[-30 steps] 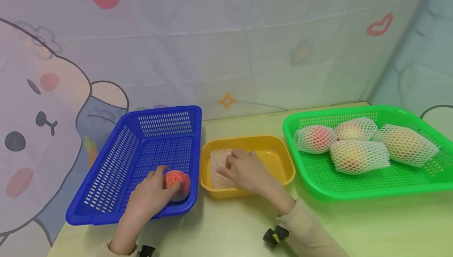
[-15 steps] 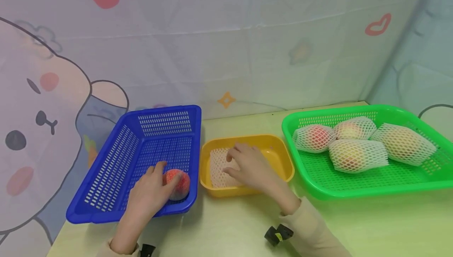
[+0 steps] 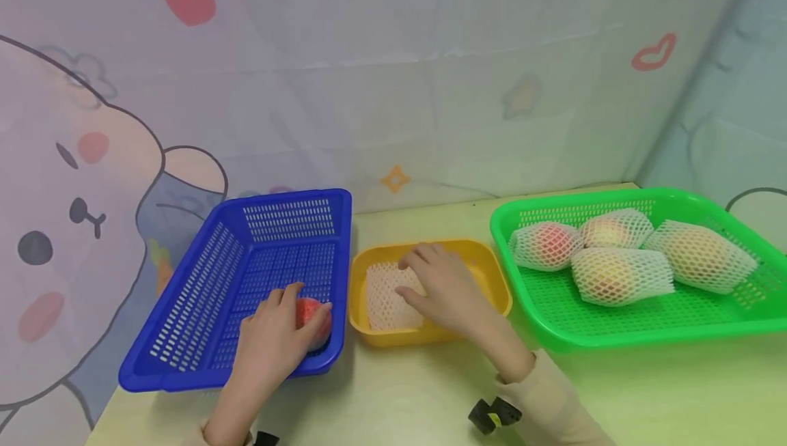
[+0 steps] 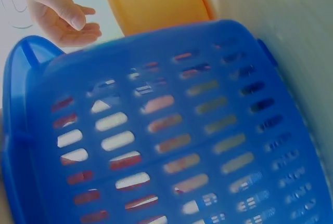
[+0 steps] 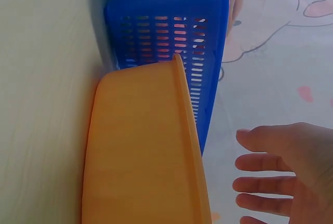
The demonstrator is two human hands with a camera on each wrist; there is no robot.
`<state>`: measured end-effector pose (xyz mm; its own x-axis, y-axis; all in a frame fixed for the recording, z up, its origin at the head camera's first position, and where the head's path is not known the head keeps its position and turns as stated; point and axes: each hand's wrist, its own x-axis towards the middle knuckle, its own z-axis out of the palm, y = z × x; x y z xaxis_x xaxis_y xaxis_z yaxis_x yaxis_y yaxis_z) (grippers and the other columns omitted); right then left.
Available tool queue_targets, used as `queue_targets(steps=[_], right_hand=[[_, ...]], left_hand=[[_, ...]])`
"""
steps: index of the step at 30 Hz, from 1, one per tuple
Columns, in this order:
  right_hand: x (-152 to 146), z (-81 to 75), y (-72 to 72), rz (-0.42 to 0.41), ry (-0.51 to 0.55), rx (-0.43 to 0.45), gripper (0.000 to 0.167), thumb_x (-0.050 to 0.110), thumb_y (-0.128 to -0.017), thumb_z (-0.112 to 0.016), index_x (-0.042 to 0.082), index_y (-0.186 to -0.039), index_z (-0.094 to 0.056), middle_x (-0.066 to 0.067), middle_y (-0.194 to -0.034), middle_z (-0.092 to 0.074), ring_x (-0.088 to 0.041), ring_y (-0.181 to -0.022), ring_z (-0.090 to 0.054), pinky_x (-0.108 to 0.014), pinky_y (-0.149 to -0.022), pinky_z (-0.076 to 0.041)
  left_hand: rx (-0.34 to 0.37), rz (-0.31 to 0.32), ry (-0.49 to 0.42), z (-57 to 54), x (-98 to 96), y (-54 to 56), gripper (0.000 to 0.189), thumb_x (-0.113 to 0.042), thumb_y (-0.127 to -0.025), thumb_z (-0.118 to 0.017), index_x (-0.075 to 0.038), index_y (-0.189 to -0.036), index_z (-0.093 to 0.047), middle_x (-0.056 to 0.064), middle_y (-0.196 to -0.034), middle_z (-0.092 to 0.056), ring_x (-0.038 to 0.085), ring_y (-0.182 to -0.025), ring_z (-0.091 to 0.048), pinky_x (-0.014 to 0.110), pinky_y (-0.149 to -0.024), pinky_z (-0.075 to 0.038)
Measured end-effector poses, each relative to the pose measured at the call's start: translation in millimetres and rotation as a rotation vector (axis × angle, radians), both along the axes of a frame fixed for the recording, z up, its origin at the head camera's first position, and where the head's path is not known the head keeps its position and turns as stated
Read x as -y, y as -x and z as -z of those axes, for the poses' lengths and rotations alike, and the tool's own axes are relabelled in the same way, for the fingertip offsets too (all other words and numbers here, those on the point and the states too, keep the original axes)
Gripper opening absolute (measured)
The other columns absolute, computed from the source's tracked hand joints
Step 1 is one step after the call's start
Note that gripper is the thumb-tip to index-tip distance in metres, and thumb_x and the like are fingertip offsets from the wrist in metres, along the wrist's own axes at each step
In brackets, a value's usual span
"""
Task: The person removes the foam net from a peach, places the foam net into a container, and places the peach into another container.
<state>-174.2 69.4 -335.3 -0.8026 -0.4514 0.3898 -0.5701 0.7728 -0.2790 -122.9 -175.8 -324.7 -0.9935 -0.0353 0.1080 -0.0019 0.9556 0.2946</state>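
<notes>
My left hand (image 3: 268, 337) reaches into the near right corner of the blue basket (image 3: 209, 296) and grips a red peach (image 3: 306, 310), thumb on its right side and fingers over its left. The peach is partly hidden by the hand. My right hand (image 3: 451, 289) hovers over the yellow tray (image 3: 495, 282), fingers spread and slightly bent, holding nothing. Beneath it, a white foam net sleeve (image 3: 387, 296) lies flat in the tray's left half. In the right wrist view the right hand (image 5: 291, 177) hangs above the tray's rim, its fingers apart.
At the right, a green basket (image 3: 615, 340) holds several fruits in foam nets, among them a netted fruit (image 3: 621, 279) at the front. All three containers stand side by side on a pale table (image 3: 393, 398). A printed cloth (image 3: 479, 118) hangs behind them.
My left hand has shifted slightly right and closed further over the peach, covering more of it. My right hand has drawn a little right, away from the foam net. The head view has tilted slightly.
</notes>
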Motion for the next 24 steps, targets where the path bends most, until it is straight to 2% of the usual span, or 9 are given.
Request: queue_targets(steps=[7,12,14,17,19,21,24], right_hand=[[-7,-3.2,-3.6,0.021,-0.02,-0.018,0.03,0.034,-0.091,-0.063,0.013,-0.112,-0.064,-0.002,-0.114,-0.061,-0.024,-0.109,-0.053,-0.042,-0.092,-0.048],[-14,-6.7,-6.7,0.023,-0.029,-0.015,0.03,0.032,-0.092,-0.062,0.012,-0.114,-0.063,-0.003,-0.115,-0.061,-0.025,-0.111,-0.053,-0.043,-0.094,-0.046],[-17,-8.4,-8.0,0.026,-0.033,-0.02,0.03,0.032,-0.092,-0.062,0.012,-0.114,-0.063,-0.004,-0.116,-0.061,-0.025,-0.111,-0.054,-0.044,-0.095,-0.046],[-22,-10.8,-9.8,0.033,-0.043,-0.042,0.03,0.033,-0.092,-0.062,0.012,-0.113,-0.063,-0.004,-0.115,-0.062,-0.026,-0.111,-0.055,-0.045,-0.095,-0.046],[-26,-12.0,-10.8,0.035,-0.049,-0.061,0.029,0.033,-0.092,-0.062,0.013,-0.113,-0.064,-0.004,-0.113,-0.062,-0.026,-0.11,-0.055,-0.045,-0.096,-0.045],[-31,-12.2,-11.6,0.039,-0.058,-0.089,0.029,0.033,-0.091,-0.063,0.013,-0.112,-0.064,-0.003,-0.112,-0.062,-0.026,-0.108,-0.055,-0.045,-0.095,-0.045],[-39,-12.0,-12.4,0.044,-0.064,-0.132,0.03,0.033,-0.09,-0.065,0.011,-0.111,-0.064,-0.004,-0.109,-0.063,-0.026,-0.107,-0.055,-0.044,-0.093,-0.045]], left_hand=[[-0.001,0.004,-0.055,0.7,-6.6,-2.5,0.061,-0.05,-0.094,-0.051,-0.005,-0.136,-0.049,0.024,-0.129,-0.055,0.041,-0.113,-0.056,0.063,-0.094,-0.043],[-0.014,0.032,-0.076,1.4,-11.6,-4.2,0.061,-0.05,-0.094,-0.051,-0.005,-0.136,-0.05,0.024,-0.13,-0.056,0.041,-0.114,-0.056,0.06,-0.094,-0.045],[-0.038,0.045,-0.078,2.2,-13.6,-5.2,0.061,-0.049,-0.094,-0.052,-0.005,-0.135,-0.051,0.022,-0.125,-0.058,0.04,-0.11,-0.058,0.058,-0.092,-0.046],[-0.076,0.07,-0.078,3.7,-16.7,-6.4,0.06,-0.048,-0.093,-0.055,-0.004,-0.133,-0.053,0.017,-0.109,-0.062,0.033,-0.098,-0.06,0.053,-0.089,-0.048],[-0.095,0.085,-0.077,4.6,-19.0,-7.1,0.059,-0.047,-0.093,-0.056,-0.003,-0.132,-0.054,0.015,-0.106,-0.063,0.029,-0.093,-0.061,0.052,-0.087,-0.049],[-0.102,0.097,-0.077,5.3,-21.4,-7.9,0.059,-0.046,-0.093,-0.056,-0.003,-0.132,-0.054,0.016,-0.109,-0.063,0.031,-0.096,-0.062,0.052,-0.089,-0.048],[-0.109,0.101,-0.072,6.1,-24.9,-9.2,0.059,-0.046,-0.092,-0.057,-0.003,-0.132,-0.054,0.02,-0.123,-0.061,0.036,-0.108,-0.062,0.054,-0.091,-0.048]])
